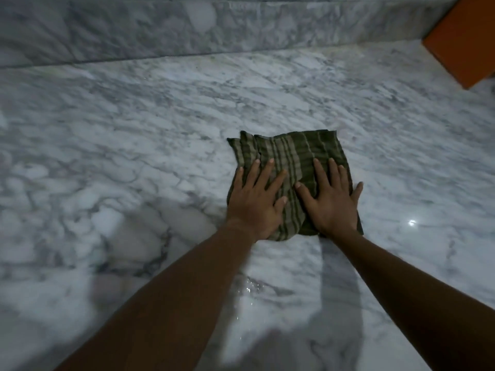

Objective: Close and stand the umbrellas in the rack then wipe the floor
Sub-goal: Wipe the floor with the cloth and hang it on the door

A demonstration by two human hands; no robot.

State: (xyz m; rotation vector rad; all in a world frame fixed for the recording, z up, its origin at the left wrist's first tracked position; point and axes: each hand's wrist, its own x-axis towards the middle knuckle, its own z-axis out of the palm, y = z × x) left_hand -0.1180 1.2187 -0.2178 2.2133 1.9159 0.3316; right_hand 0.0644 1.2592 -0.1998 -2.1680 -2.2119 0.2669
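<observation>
A dark green striped cloth [289, 153] lies spread on the white and grey marble floor [134, 162] right of centre. My left hand [254, 202] presses flat on the cloth's left part with its fingers straight and spread. Beside it, my right hand [332, 199] presses flat on the cloth's right part, its little finger reaching onto the floor. The thumbs almost meet over the cloth. A few water drops [250, 286] glisten on the floor between my forearms. No umbrella or rack shows in this view.
A marble step or skirting [187, 25] runs along the far edge of the floor. An orange box-like object [463, 41] sits at the top right corner. Open floor stretches to the left and right of the cloth.
</observation>
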